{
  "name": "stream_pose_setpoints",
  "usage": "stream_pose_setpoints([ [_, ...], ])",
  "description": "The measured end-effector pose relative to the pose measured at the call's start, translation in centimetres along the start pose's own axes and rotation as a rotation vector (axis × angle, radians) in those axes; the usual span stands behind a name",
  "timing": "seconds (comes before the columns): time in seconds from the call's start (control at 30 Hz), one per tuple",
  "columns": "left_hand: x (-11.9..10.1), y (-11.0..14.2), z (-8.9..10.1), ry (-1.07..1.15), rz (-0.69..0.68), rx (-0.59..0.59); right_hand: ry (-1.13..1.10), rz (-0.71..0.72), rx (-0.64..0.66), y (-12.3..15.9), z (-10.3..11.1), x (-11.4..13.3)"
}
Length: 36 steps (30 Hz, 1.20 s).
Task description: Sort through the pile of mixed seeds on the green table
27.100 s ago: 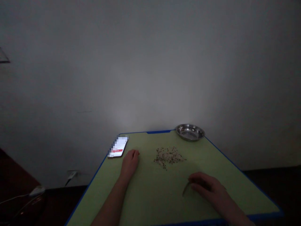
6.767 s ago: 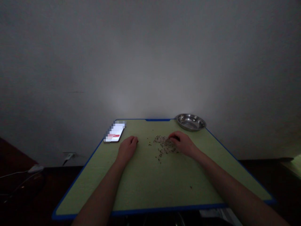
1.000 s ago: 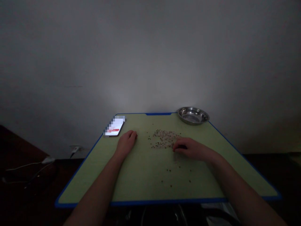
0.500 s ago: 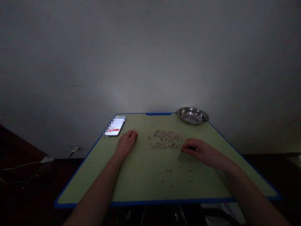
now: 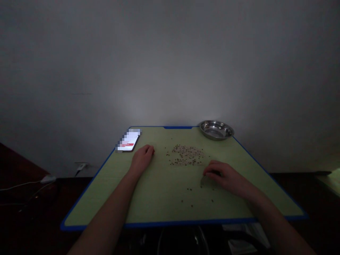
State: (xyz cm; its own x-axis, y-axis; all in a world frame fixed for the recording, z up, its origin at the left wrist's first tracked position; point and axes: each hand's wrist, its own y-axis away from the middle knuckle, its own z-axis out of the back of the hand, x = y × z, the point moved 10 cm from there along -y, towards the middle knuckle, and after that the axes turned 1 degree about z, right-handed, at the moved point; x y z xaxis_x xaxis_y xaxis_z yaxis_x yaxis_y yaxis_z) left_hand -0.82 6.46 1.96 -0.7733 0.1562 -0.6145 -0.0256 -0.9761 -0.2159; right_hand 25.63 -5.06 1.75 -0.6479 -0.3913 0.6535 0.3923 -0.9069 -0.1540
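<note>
A pile of small mixed seeds [image 5: 186, 156], pale and dark, lies spread on the green table [image 5: 156, 202]. A few dark seeds [image 5: 190, 196] lie apart, nearer to me. My right hand [image 5: 225, 177] rests just right of them, below the pile, with its fingers pinched on a thin metal tool [image 5: 203, 181] whose tip points down at the table. My left hand [image 5: 142, 159] lies on the table left of the pile, fingers curled under and holding nothing.
A shallow steel bowl [image 5: 216, 129] stands at the table's far right corner. A lit phone [image 5: 128, 141] lies at the far left corner, just beyond my left hand. The table has a blue rim; a wall rises behind it. Cables lie on the dark floor at left.
My right hand has drawn back from the pile toward me and to the right. More dark seeds lie apart near the front than several seconds ago. My left hand has stayed put.
</note>
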Motion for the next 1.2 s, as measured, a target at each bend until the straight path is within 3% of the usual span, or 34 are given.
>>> stream_pose_setpoints([
  [0.37,0.1,0.0,-0.2,0.005,0.009,0.007,0.027,0.026,-0.027,-0.2,-1.0,2.6],
  [0.93,0.1,-0.1,-0.3,0.011,0.008,0.008,0.015,0.057,-0.041,-1.0,-3.1,4.3],
  [1.07,0.0,-0.1,-0.4,-0.005,0.006,0.011,-0.023,0.05,-0.066,-0.7,-1.7,4.0],
  [1.2,0.0,-0.2,-0.4,-0.016,0.006,0.01,0.017,-0.05,-0.133,0.6,1.1,1.1],
])
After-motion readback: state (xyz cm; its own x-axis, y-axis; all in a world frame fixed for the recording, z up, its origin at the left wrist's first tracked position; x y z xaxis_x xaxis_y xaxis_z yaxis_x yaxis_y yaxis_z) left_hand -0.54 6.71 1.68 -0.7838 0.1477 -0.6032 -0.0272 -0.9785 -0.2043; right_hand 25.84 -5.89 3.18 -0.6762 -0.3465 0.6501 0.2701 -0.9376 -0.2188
